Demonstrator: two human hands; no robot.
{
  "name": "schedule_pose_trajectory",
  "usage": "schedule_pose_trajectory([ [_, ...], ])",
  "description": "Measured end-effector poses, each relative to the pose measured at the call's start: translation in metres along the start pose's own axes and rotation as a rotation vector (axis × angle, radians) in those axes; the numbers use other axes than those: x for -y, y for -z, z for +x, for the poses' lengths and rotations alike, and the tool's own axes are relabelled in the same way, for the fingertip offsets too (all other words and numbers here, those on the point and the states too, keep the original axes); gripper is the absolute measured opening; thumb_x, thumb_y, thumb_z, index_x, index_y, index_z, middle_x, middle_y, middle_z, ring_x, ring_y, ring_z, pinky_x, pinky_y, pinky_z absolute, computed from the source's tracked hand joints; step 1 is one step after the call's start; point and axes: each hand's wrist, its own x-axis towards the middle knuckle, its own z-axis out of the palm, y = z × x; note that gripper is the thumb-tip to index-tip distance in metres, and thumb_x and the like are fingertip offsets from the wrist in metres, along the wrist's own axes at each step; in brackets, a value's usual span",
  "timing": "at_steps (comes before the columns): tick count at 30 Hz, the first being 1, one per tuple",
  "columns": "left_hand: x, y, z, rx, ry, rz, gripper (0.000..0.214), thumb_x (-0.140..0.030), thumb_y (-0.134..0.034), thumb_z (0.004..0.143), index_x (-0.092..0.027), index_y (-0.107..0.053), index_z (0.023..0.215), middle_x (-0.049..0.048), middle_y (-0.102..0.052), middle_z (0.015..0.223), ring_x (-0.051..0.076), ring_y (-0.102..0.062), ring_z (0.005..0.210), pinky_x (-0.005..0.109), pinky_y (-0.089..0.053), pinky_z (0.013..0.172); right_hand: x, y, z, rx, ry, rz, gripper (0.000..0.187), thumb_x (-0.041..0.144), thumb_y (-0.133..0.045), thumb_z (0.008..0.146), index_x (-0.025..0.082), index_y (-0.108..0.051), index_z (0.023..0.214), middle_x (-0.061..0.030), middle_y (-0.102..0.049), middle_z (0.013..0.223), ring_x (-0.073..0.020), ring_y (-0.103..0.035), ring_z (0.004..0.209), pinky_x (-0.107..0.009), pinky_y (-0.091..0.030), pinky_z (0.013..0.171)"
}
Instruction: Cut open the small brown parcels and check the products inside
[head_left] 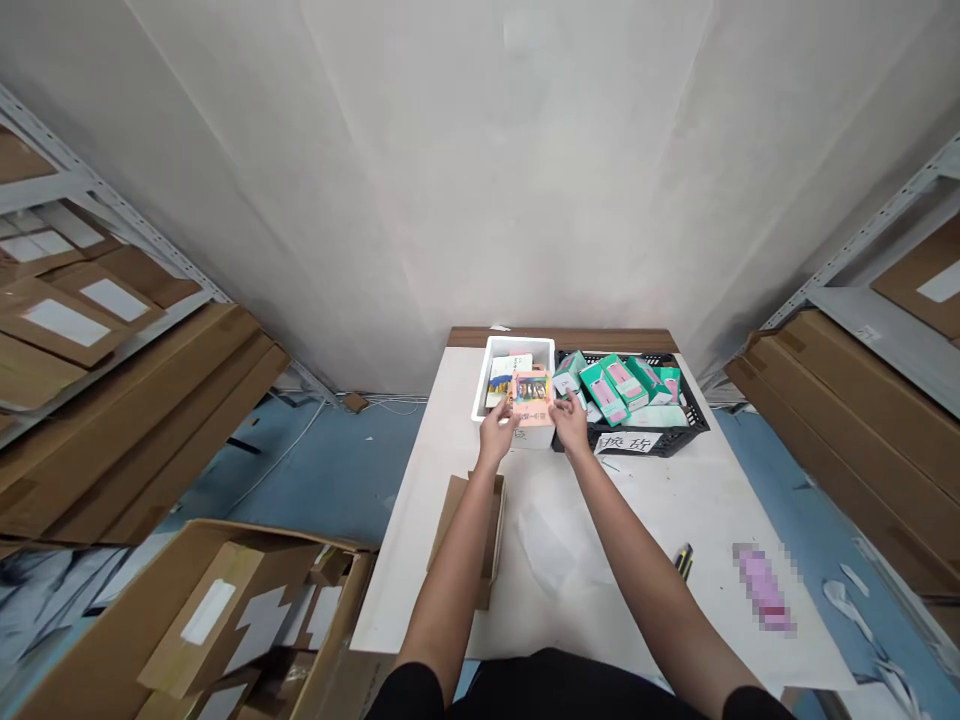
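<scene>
Both hands hold a flat orange-pink picture book [533, 408] with a printed cover at the near side of a white bin [477, 400]. My left hand [497, 432] grips its left edge, fingers closed. On the other edge, my right hand [571, 425] pinches the lower right corner. Behind it, inside the bin, lies a white book [508, 372] with a blue and yellow cover. Right of the bin stands a black plastic crate [679, 437] with several green-and-pink boxes [604, 392] and a handwritten label [628, 442].
An opened cardboard box [498, 535] lies partly under my left forearm, beside clear plastic wrap [547, 548]. A utility knife [683, 562] and a blurred pink item [765, 590] rest on the table [637, 510]. A large carton [187, 535] of boxes stands lower left; loaded shelves flank both sides.
</scene>
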Motion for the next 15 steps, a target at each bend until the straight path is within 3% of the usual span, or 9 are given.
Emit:
schedule_pose_trajectory([
  [3,0.002,0.005,0.022,-0.07,-0.11,0.167,0.07,-0.034,-0.081,0.081,-0.02,-0.062,0.146,0.0147,-0.063,0.147,0.034,-0.052,0.141,0.043,-0.044,0.116,-0.01,0.008,0.027,-0.162,0.002,-0.16,0.084,0.044,-0.067,0.075,0.021,-0.046,0.153,-0.0129,-0.068,0.129,-0.0251,-0.069,0.104,-0.04,-0.054,0.096],
  [6,0.027,0.009,0.003,-0.013,-0.067,0.191,0.064,-0.034,-0.075,0.086,-0.023,-0.06,0.148,0.0135,-0.064,0.144,0.03,-0.062,0.127,0.041,-0.051,0.105,-0.043,0.036,0.01,-0.167,-0.011,-0.246,0.078,0.042,-0.065,0.074,0.021,-0.051,0.148,-0.0123,-0.068,0.128,-0.0253,-0.068,0.102,-0.041,-0.053,0.098],
  [11,0.1,-0.007,-0.078,0.178,0.121,0.194,0.052,-0.032,-0.073,0.085,-0.024,-0.067,0.136,0.0101,-0.073,0.12,0.02,-0.07,0.091,0.036,-0.057,0.091,-0.123,0.108,-0.067,-0.145,-0.175,-0.48,0.069,0.038,-0.06,0.073,0.017,-0.062,0.138,-0.0158,-0.065,0.132,-0.0305,-0.068,0.104,-0.044,-0.053,0.098],
  [13,0.131,-0.019,-0.116,0.269,0.2,0.262,0.044,-0.03,-0.075,0.082,-0.024,-0.071,0.125,0.0087,-0.074,0.115,0.021,-0.07,0.091,0.039,-0.056,0.095,-0.149,0.143,-0.096,-0.125,-0.28,-0.614,0.067,0.035,-0.058,0.073,0.017,-0.065,0.137,-0.0166,-0.061,0.139,-0.033,-0.067,0.113,-0.045,-0.051,0.103],
  [15,0.159,-0.031,-0.152,0.369,0.274,0.353,0.029,-0.03,-0.078,0.079,-0.023,-0.075,0.107,0.0084,-0.074,0.115,0.025,-0.07,0.106,0.043,-0.052,0.104,-0.169,0.177,-0.12,-0.072,-0.373,-0.726,0.066,0.031,-0.06,0.072,0.018,-0.068,0.136,-0.0161,-0.059,0.145,-0.0345,-0.062,0.126,-0.044,-0.046,0.11],
])
